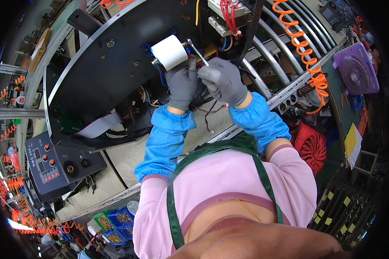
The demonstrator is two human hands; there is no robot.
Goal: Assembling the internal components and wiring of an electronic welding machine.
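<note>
Printed panel: the dark front panel (pixel 47 166), at the left, bears white lettering beside orange knobs (pixel 52 162).
Yellow tags: small squares (pixel 346 201) dot the dark rack at lower right; any writing on them is too small to read.
Sheets: yellow and white paper (pixel 352 144) hangs at the right.
White cylinder: this part (pixel 169 52) is mounted inside the curved black housing (pixel 112 64), ahead of the hands.
Right hand: gray-gloved (pixel 224 82), its fingers wrapped around a metal wrench (pixel 199 52), whose head appears to meet the fitting at the cylinder's right end.
Left hand: gray-gloved (pixel 180 88), at the cylinder's lower edge; whether it grips anything cannot be told.
Obstructions: both gloves hide part of the wiring behind; a gray ribbon cable (pixel 100 125) crosses the housing's near side.
Surroundings: steel tubes (pixel 268 54), an orange coiled hose (pixel 307 54) and a purple fan (pixel 354 71) at right; blue bins (pixel 122 218) of small fittings at lower left.
</note>
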